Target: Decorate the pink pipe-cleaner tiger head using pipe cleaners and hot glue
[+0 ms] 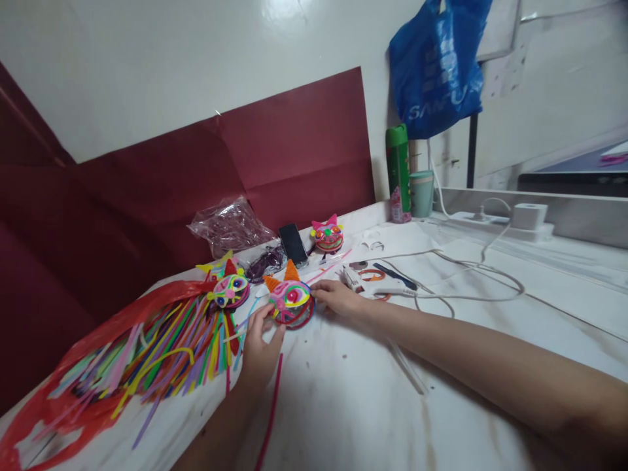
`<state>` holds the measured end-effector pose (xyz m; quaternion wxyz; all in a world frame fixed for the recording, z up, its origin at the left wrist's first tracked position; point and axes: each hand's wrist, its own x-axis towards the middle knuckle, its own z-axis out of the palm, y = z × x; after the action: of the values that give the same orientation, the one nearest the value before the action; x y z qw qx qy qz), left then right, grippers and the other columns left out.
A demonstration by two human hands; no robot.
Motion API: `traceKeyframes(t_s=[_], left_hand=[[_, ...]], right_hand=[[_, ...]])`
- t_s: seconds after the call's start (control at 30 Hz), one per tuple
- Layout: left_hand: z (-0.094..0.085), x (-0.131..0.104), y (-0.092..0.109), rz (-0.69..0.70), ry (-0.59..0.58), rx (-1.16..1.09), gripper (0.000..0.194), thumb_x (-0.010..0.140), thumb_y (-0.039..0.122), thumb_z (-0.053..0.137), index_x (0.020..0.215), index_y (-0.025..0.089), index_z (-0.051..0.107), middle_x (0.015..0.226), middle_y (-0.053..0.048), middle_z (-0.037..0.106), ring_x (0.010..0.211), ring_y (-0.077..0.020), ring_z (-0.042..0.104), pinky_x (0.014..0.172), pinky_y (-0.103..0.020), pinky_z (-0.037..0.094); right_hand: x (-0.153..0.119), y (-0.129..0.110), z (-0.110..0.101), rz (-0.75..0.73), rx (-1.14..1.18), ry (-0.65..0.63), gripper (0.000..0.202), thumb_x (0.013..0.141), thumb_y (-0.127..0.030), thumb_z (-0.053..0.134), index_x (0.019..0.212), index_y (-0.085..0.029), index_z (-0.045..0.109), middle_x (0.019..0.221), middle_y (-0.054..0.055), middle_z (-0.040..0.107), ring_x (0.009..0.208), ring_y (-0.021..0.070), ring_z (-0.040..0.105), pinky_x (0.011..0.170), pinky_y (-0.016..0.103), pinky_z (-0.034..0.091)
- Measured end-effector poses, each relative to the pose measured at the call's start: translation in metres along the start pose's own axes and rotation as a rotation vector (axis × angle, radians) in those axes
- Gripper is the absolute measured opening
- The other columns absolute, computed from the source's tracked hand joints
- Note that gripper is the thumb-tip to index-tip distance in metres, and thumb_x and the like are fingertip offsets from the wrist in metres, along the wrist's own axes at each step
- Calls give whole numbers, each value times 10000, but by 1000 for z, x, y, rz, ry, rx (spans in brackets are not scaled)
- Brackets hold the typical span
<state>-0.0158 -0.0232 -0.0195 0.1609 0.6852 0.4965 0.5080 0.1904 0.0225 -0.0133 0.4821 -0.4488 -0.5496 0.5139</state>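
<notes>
A colourful animal head made of pipe cleaners [293, 301], with orange ears, a red eye and a dark red rim, stands on the white table between my hands. My left hand [260, 337] grips its left side, thumb and fingers spread around the edge. My right hand [336, 296] pinches its right edge near a blue strand; the fingertips are partly hidden. To the left, a similar head [230, 291] with blue eyes lies by a heap of loose multicoloured pipe cleaners [167, 360]. A third, pink-eared head [328, 235] sits further back.
Right of my hands lie a white glue gun [387, 284] and orange-handled scissors [371, 275], with cables [490, 297] trailing to a power strip [527, 226]. A phone [293, 244], clear plastic wrap [230, 226], a green can [398, 171] and a cup [421, 194] stand or lie behind.
</notes>
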Motion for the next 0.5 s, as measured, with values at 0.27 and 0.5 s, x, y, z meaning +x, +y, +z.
traceKeyframes(t_s=[0.27, 0.5], left_hand=[[-6, 1, 8, -59, 97, 160, 429, 678, 387, 635, 1052, 199, 542, 1063, -80, 568, 948, -246, 580, 833, -411, 478], [-11, 2, 5, 48, 31, 111, 420, 717, 264, 595, 1131, 207, 547, 1144, -83, 563, 1099, -246, 520, 970, -402, 398]], right_hand=[[-5, -3, 6, -41, 16, -79, 100, 655, -115, 507, 704, -165, 579, 529, -43, 542, 507, 93, 497, 502, 195, 394], [-12, 0, 10, -116, -20, -103, 69, 618, -118, 532, 650, -163, 574, 596, -33, 570, 565, 93, 505, 542, 197, 389]])
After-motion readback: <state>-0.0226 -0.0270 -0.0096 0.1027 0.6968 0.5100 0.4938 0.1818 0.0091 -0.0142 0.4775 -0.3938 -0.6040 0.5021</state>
